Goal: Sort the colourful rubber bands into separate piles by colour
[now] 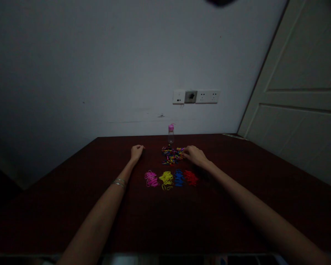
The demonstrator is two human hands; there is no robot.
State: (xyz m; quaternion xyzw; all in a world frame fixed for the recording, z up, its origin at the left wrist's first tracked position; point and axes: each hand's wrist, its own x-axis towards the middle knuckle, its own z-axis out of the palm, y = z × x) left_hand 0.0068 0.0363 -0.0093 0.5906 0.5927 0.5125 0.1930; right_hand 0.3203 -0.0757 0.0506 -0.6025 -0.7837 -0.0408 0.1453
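Observation:
A mixed pile of small multicoloured rubber bands point(172, 156) lies on the dark red table. At its right edge is my right hand point(195, 155), fingers pressed together and pointing down into the bands; whatever is between the fingertips is too small to make out. My left hand point(137, 152) rests on the table left of the pile, fingers curled in, with nothing visible in it. Nearer to me, sorted by colour in a row, lie pink bands point(151, 179), yellow bands point(167, 178), blue bands point(179, 178) and red bands point(191, 178). Two yellow bands lie just below the yellow group.
Behind the mixed pile stands a clear bottle point(171, 137) with a pink cap, near the wall. Sockets and a switch plate point(196, 96) are on the wall above the table point(143, 221). A pale panelled door point(300, 95) stands at the right.

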